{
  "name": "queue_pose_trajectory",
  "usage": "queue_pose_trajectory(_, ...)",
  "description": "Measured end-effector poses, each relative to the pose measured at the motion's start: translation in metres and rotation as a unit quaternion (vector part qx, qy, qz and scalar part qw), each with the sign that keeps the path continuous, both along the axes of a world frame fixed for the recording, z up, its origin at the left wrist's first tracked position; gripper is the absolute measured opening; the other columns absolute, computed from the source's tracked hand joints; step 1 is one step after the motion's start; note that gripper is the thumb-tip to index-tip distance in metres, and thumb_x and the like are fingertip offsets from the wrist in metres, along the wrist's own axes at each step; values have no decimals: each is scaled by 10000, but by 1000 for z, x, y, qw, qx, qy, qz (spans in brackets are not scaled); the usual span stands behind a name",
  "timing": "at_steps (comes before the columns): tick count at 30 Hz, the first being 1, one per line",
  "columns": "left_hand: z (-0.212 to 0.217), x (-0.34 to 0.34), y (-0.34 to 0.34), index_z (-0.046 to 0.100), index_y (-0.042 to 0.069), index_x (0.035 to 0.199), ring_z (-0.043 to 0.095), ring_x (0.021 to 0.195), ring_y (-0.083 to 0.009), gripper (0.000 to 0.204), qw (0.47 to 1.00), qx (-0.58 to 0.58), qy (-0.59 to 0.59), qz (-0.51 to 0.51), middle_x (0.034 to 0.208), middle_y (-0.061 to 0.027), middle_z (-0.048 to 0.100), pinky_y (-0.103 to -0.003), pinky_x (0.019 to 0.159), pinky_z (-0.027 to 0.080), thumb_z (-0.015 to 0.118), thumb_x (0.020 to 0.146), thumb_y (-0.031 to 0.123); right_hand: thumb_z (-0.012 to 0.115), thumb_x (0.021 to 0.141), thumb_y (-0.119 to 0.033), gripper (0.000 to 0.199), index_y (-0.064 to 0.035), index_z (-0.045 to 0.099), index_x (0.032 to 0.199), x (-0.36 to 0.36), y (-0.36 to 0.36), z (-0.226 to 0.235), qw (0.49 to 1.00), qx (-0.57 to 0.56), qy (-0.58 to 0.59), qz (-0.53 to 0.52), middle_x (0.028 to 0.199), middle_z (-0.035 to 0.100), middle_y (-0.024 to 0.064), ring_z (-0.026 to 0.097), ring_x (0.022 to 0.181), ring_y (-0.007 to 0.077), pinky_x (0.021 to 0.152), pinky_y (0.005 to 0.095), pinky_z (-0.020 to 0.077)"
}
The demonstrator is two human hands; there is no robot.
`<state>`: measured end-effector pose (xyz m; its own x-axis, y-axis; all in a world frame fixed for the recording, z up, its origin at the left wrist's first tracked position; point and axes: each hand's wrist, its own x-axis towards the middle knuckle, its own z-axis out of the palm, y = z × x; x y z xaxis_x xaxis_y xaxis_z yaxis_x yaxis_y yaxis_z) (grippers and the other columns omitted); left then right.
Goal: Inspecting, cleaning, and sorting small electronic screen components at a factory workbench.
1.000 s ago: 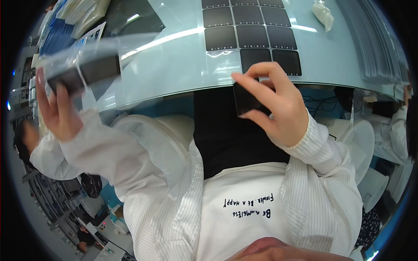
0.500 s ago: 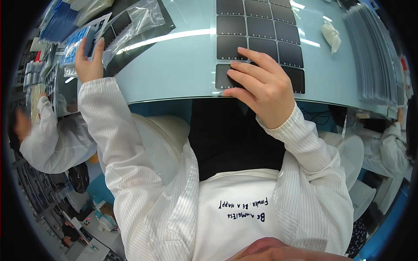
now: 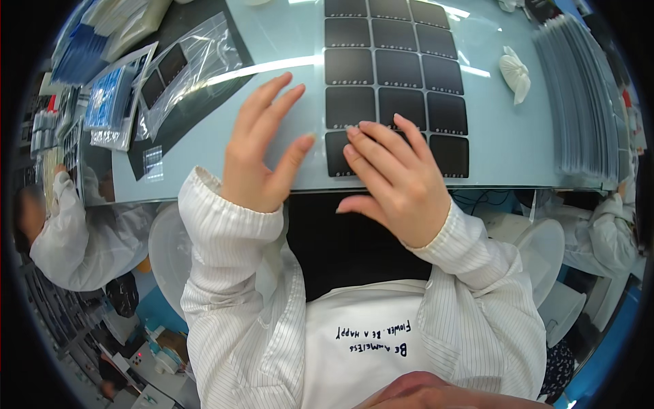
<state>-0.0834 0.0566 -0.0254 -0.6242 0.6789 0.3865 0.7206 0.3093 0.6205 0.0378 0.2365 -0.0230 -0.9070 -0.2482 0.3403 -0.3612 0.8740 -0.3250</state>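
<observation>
A sheet of dark rectangular panels [image 3: 398, 68] with rounded corners lies in rows on the glass-topped table, reaching near its front edge. My right hand [image 3: 398, 177] rests with outstretched fingertips on the nearest row, over its left and middle panels, thumb apart and beyond the table edge. Left of the sheet, my left hand [image 3: 262, 146] hovers near the front edge. Its fingers are spread and nothing is in them.
At the left lie a clear plastic bag [image 3: 197, 68] over dark panels, a blue pack [image 3: 109, 99] and stacked blue sleeves [image 3: 85, 58]. A crumpled white wad [image 3: 514, 75] and upright clear sheets [image 3: 579, 95] are on the right. Co-workers sit at both sides.
My left hand has left the blue pack and come right, beside the panels. My right hand stays at the nearest row, its fingers straighter. The whole view has shifted slightly.
</observation>
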Motion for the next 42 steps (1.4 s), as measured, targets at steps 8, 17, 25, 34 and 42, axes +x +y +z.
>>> queue_pose_trajectory(8,8,1,12,411,49,1330,289,1307,-377,555,979,-192,49,-52,1403,-136,371,-466,1024,264,547,809,182,624,749,-8,350,36,588,1094,35,67,17,972,-105,44,-204,1174,567,183,542,1093,322,932,362,410)
queue_pose_trajectory(17,5,-4,12,422,48,1325,290,1308,-382,563,977,-192,54,-76,1387,-142,396,-461,1032,242,524,787,176,647,816,-115,394,-25,558,1189,47,165,19,945,10,61,-322,1201,567,123,551,1083,226,877,314,434)
queue_pose_trajectory(25,-6,-6,9,402,9,1324,299,1306,-372,578,981,-164,64,-76,1372,-156,408,-436,1051,251,519,781,167,653,784,-154,318,35,586,1031,0,159,11,939,49,139,-310,791,601,119,550,552,207,516,277,429)
queue_pose_trajectory(34,-16,-10,8,400,36,1333,291,1323,-331,534,985,-142,66,-76,1373,-132,414,-420,1060,248,491,840,220,646,711,-107,270,31,640,943,-1,166,-1,918,-35,125,-376,795,604,169,577,627,246,583,315,446)
queue_pose_trajectory(42,-24,-13,1,402,90,1346,250,1345,-313,554,987,-139,35,-79,1401,-94,389,-425,1080,220,475,798,126,663,684,-122,270,18,644,914,25,100,15,916,-234,60,-320,724,596,121,546,535,175,489,261,407)
